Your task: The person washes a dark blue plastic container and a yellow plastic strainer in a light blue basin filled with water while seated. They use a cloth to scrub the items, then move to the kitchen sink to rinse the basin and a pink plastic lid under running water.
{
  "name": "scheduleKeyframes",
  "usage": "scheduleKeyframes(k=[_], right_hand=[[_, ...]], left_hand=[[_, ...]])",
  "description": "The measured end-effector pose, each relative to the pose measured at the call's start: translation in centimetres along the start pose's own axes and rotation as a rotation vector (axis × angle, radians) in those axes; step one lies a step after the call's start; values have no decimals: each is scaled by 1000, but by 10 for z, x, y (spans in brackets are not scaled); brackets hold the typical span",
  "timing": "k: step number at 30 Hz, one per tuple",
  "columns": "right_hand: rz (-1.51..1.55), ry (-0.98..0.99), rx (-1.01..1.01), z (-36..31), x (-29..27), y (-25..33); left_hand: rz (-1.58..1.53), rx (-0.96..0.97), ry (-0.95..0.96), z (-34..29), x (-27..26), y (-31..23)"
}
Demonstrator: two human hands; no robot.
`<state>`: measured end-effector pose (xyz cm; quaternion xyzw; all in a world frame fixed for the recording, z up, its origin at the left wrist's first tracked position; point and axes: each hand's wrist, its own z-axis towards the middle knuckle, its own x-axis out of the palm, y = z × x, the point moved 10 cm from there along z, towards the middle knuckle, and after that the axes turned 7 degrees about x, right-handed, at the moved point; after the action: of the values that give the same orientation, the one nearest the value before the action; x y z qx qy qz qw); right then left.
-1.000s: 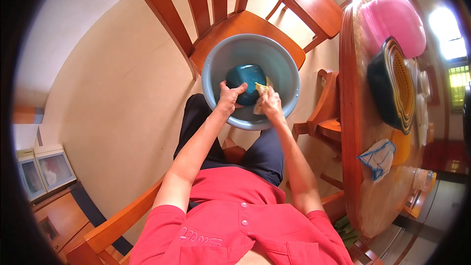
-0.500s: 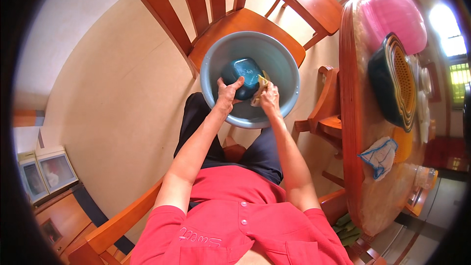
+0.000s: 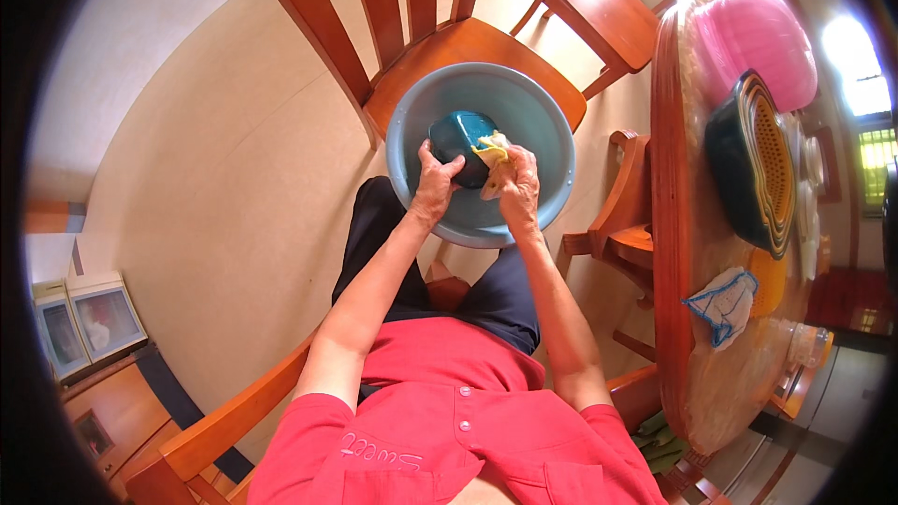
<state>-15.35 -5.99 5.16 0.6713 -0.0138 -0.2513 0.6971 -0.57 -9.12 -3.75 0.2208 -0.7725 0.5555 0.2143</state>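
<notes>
Grip of the left hand (image 3: 436, 185) is clamped on a dark teal container (image 3: 455, 138), thumb across the near face and fingers around the left side. The right hand (image 3: 520, 185) has its own grip pinched tight around a pale cloth (image 3: 491, 159) with yellow edging, bunched up and pressed against the container's right side. From here I see the container held tilted inside a round grey-blue basin (image 3: 540, 122); whether it touches the basin's bottom, I can't tell. The basin sits over the seat of a slatted wooden chair (image 3: 449, 49), its near rim reaching past the seat toward the person's dark trousers (image 3: 505, 295). Above those is a red short-sleeved shirt (image 3: 454, 355), and a wooden backrest (image 3: 238, 404) shows beside the person on the left. Off to the right stands a round-edged desk (image 3: 725, 402) with a wooden rim. At its far end is a pink bowl (image 3: 762, 47); just beside that lies a nested stack (image 3: 739, 168), dark green outside with a yellow perforated piece within. Nearer still, a white cloth with blue edging (image 3: 726, 304) lies crumpled, and past it is a clear jar (image 3: 806, 344). A second wooden chair (image 3: 608, 14) stands beyond the basin, on pale floor (image 3: 224, 178).
</notes>
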Motion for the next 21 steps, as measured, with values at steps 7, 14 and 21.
scheduleKeyframes(k=[7,14,21], right_hand=[[-542,264,-518,-20,49,72],[-668,155,-408,30,51,66],[-732,164,-398,47,44,54]], left_hand=[[161,156,245,-7,18,-6],[430,173,322,-12,31,-8],[362,234,386,-6,24,8]])
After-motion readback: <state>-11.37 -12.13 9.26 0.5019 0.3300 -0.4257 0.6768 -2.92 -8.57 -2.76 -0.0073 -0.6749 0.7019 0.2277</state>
